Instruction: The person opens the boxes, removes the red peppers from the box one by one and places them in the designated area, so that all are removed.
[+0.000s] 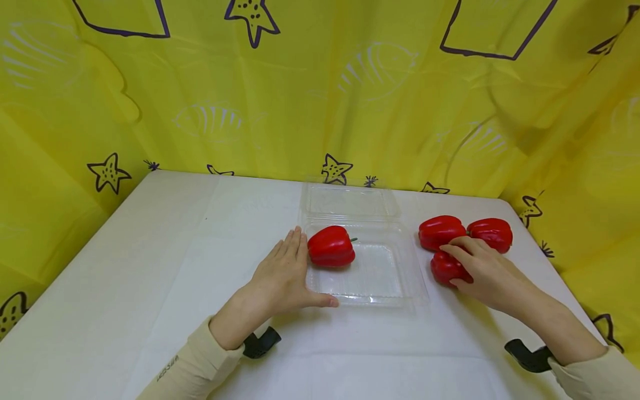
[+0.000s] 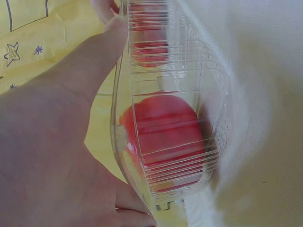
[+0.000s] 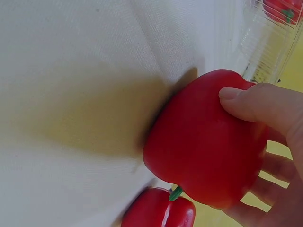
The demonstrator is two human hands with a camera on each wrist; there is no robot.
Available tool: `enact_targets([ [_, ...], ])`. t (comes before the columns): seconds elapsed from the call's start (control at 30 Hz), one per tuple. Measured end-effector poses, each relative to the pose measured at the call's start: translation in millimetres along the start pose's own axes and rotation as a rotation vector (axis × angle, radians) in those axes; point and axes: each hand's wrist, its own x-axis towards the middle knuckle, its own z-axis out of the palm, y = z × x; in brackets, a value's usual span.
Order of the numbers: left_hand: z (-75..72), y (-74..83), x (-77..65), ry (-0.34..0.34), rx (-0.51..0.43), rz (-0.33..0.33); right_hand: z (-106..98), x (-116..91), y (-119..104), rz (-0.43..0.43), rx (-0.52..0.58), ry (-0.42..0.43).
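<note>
A clear plastic clamshell box (image 1: 372,301) lies with its lid (image 1: 350,201) folded back. One red bell pepper (image 1: 331,248) with a green stem sits in the left part of its base. My left hand (image 1: 280,280) rests against the box's left and near edges, fingers straight and thumb spread along the near rim. In the left wrist view the pepper shows through the ribbed wall. On the right, my right hand (image 1: 492,275) grips another red bell pepper (image 3: 203,142), its thumb on one side and fingers round the other. Whether that pepper touches the table cannot be told.
Two more red bell peppers, one on the left (image 1: 440,231) and one on the right (image 1: 492,233), lie just beyond my right hand. A white cloth covers the table (image 1: 150,266). Yellow patterned curtain (image 1: 300,94) hangs behind and along both sides.
</note>
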Motion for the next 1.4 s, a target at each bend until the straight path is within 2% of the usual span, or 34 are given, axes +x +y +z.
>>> enact_targets([
  [0.23, -0.1, -0.1, 0.1, 0.007, 0.007, 0.008, 0.0, 0.1, 1.8, -0.017, -0.016, 0.013],
  [0.73, -0.5, 0.7, 0.0, 0.008, 0.005, 0.012, -6.7, 5.6, -5.8, -0.076, 0.024, 0.097],
  [1.23, 0.2, 0.3, 0.2, 0.014, 0.006, 0.011, -15.7, 22.9, -31.3, -0.100, 0.066, 0.162],
  [1.4, 0.1, 0.3, -0.2, 0.016, 0.009, 0.012, -15.4, 31.0, -38.7, -0.110, 0.078, 0.147],
])
